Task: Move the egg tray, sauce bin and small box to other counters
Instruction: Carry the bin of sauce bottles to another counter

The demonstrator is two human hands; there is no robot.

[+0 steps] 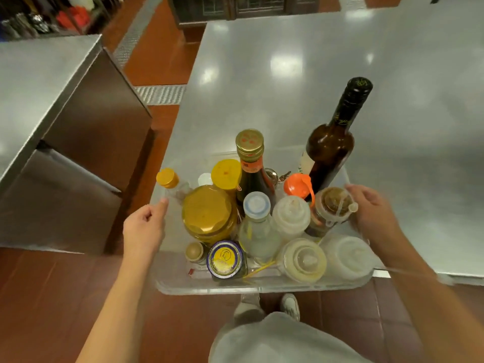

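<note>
Head view: clear sauce bin at the near left corner of a steel counter, near rim overhanging the edge above the red tiled floor; whether resting on the counter or lifted cannot be told. Long axis running left to right across the view, short sides toward each hand. Left hand curled around the bin's left rim, fingers folded under, thumb tip on the edge. Right hand wrapped over the right rim, fingers bent around it. Inside, packed upright or slightly tilted: tall dark bottle leaning away to the right, neck pointing up and outward; dark sauce bottle with a gold cap bearing red marks, too blurred to read; large gold-lidded jar; small jar with a blue-and-yellow printed lid, lettering illegible; orange flip cap; several translucent squeeze bottles. Second steel counter well apart on the left. Egg tray and small box out of sight.
</note>
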